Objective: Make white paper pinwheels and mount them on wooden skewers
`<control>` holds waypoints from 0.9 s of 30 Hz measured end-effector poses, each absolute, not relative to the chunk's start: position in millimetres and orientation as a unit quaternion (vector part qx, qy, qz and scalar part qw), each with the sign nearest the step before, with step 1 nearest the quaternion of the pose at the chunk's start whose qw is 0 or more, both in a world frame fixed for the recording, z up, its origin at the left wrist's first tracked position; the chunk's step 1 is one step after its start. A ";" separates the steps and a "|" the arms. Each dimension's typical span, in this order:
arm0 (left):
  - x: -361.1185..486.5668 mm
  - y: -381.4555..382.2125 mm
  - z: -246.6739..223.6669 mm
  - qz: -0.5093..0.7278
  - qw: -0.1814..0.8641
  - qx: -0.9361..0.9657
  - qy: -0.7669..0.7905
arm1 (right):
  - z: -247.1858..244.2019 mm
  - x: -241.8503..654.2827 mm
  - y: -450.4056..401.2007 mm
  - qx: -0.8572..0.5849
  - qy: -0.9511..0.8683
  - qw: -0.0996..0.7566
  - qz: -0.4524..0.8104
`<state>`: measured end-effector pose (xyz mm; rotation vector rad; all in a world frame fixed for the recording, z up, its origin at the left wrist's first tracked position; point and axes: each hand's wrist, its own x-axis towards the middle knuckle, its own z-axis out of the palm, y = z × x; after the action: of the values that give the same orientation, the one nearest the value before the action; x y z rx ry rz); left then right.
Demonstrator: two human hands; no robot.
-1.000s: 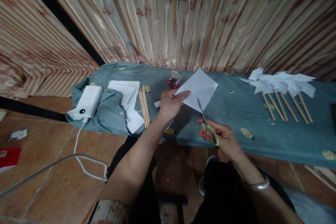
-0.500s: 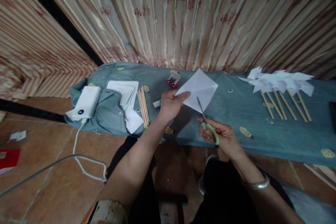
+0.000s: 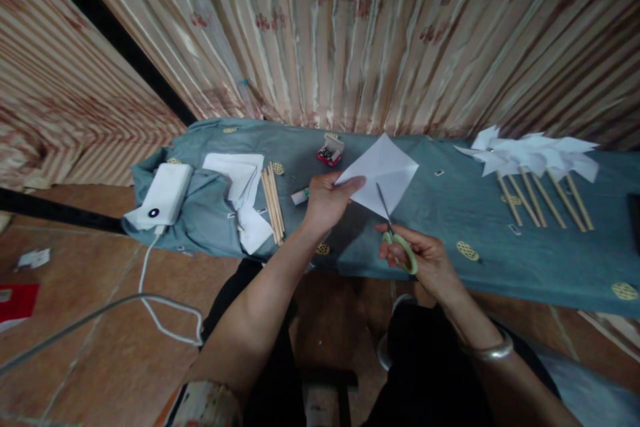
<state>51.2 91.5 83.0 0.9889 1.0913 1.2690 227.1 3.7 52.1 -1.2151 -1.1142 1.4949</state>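
Note:
A square sheet of white paper (image 3: 387, 167) is held up over the cloth, turned like a diamond. My left hand (image 3: 327, 201) grips its left corner, thumb on top. In my right hand (image 3: 420, 255) are scissors with pale green handles (image 3: 407, 253); my fingers are through the loops. The blades lie at the paper's lower corner, pointing up toward its middle. Behind my left hand lies a white tube (image 3: 300, 197), partly covered by the hand. A small red and white box (image 3: 331, 150) of shiny little pieces stands open just beyond.
The table has a grey-green cloth (image 3: 360, 260). On the left lie wooden sticks (image 3: 273, 203), white paper sheets (image 3: 240, 173) and a white power bank (image 3: 167, 193) with a cable (image 3: 145, 267). Several paper pinwheels (image 3: 540, 153) on sticks lie at the right. A curtain (image 3: 320, 40) hangs behind.
The paper and my left hand have shifted very slightly to the right. The scissors stay at the paper's lower corner, nearly unmoved.

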 end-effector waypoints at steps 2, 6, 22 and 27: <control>50.8 91.4 82.8 0.537 0.562 0.422 0.466 | 51.6 226.8 3.7 -0.488 -0.456 0.442 0.599; 50.7 90.9 84.2 0.532 0.559 0.423 0.475 | 52.5 226.6 3.9 -0.490 -0.463 0.440 0.593; 52.3 89.5 85.9 0.526 0.572 0.418 0.470 | 53.6 224.1 4.2 -0.497 -0.458 0.441 0.591; 52.5 89.9 85.3 0.528 0.569 0.416 0.474 | 55.1 223.6 4.6 -0.505 -0.471 0.435 0.577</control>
<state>52.5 89.9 85.3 0.9770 1.1126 1.2411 223.6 4.6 55.1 -1.2572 -1.1734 1.4365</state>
